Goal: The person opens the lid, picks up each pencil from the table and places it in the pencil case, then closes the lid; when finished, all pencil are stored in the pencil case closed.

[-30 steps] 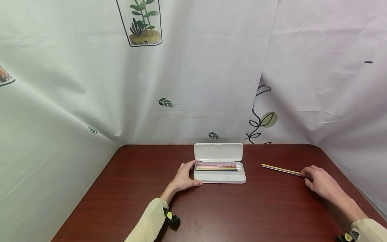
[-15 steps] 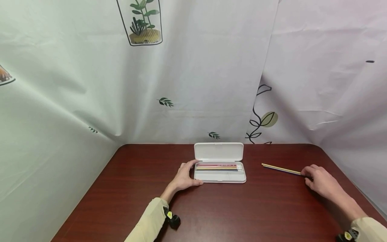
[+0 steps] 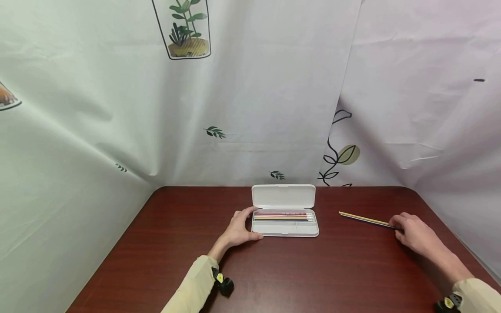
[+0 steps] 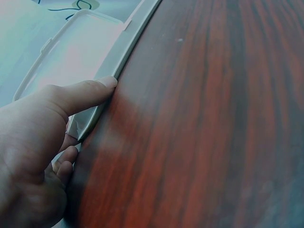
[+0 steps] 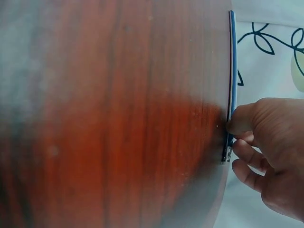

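Note:
An open white pencil case (image 3: pixel 307 229) stands near the table's back edge, its lid (image 3: pixel 283 197) raised. Several pencils (image 3: pixel 281 217) lie in its rear compartment. My left hand (image 3: pixel 236 230) grips the case's left end, thumb on the front edge (image 4: pixel 97 92) and fingers round the far side. At the right, my right hand (image 3: pixel 416 234) pinches the near end of a yellow pencil (image 3: pixel 362 217) and a dark blue pencil (image 5: pixel 232 61) lying side by side. In the right wrist view, their ends with metal bands (image 5: pixel 228 154) poke out below the thumb.
The dark red-brown wooden table (image 3: pixel 297 274) has a rounded back edge. A pale cloth (image 3: pixel 266 108) with printed plants hangs right behind it and along both sides. Each wrist bears a black camera (image 3: pixel 225 286).

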### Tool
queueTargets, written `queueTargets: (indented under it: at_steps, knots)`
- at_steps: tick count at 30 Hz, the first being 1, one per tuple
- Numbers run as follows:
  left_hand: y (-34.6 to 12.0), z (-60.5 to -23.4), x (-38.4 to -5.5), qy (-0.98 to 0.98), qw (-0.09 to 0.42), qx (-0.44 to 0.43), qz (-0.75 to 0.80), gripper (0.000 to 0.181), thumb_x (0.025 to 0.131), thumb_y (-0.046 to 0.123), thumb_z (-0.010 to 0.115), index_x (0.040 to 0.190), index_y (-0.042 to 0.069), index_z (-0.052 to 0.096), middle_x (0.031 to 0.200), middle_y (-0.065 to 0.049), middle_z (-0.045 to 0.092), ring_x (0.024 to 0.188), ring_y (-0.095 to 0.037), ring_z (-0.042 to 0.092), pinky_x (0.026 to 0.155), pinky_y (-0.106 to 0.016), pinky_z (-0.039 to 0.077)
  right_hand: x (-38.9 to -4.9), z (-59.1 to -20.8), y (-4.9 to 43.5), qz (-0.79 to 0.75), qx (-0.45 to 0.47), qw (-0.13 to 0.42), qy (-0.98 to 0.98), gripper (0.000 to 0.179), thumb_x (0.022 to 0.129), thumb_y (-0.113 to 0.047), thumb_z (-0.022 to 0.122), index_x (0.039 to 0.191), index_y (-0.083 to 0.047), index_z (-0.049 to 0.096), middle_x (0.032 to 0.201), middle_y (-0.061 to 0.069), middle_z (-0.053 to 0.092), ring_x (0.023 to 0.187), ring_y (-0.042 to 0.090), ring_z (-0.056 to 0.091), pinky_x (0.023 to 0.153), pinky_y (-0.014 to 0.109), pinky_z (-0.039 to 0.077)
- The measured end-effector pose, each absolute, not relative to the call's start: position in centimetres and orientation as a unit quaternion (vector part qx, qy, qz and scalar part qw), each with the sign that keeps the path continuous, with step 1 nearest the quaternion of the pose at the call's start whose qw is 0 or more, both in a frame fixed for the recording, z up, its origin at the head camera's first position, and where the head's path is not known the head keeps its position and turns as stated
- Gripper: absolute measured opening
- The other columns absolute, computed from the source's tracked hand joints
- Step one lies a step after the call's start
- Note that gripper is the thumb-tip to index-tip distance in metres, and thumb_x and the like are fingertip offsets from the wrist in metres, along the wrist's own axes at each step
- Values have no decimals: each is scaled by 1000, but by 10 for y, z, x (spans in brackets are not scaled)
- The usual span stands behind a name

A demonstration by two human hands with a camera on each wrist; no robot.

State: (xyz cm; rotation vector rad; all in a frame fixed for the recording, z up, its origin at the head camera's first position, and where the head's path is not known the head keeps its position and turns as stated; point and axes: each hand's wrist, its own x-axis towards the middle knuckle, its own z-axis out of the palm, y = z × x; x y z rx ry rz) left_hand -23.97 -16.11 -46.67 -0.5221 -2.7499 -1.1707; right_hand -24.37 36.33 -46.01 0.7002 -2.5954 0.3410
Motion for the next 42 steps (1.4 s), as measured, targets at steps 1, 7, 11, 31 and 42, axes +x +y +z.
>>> queueTargets:
  at_steps: [1,7,11,31,42]
  knots:
    - [-161,-467,-240,-905,54,-172,-385,87,67,27,91,142,10,52,118,-8,57,111,-26,45,94,-46,39,-244,-459,363,122,252,212,-936,27,62,10,76,81,-6,64,78,0,55,69,21,54,60,43,46]
    - [-161,-467,-240,-906,54,-173,-384,87,67,27,91,142,10,52,118,-8,58,111,-26,45,94,-46,38,-247,-454,363,121,237,169,-949,25,66,10,74,81,-7,64,79,1,55,70,22,53,60,45,45]
    - [-161,-466,-240,-906,56,-177,-380,86,66,26,92,141,9,53,117,-9,58,110,-27,45,94,-46,39,-249,-452,363,116,235,150,-953,24,68,10,73,81,-7,63,79,1,54,71,21,53,61,44,45]
    - [-161,-467,-240,-905,53,-172,-385,86,67,27,91,142,11,52,117,-8,57,111,-26,45,94,-46,38,-249,-455,365,119,278,161,-940,29,65,12,73,80,-10,61,77,-5,49,66,11,44,57,35,41]
    - [-161,-467,-240,-906,55,-174,-382,86,67,28,92,141,10,52,116,-7,57,109,-25,45,93,-46,39,-248,-457,367,132,292,164,-933,33,63,11,74,81,-13,60,78,-9,46,65,4,41,54,31,38]
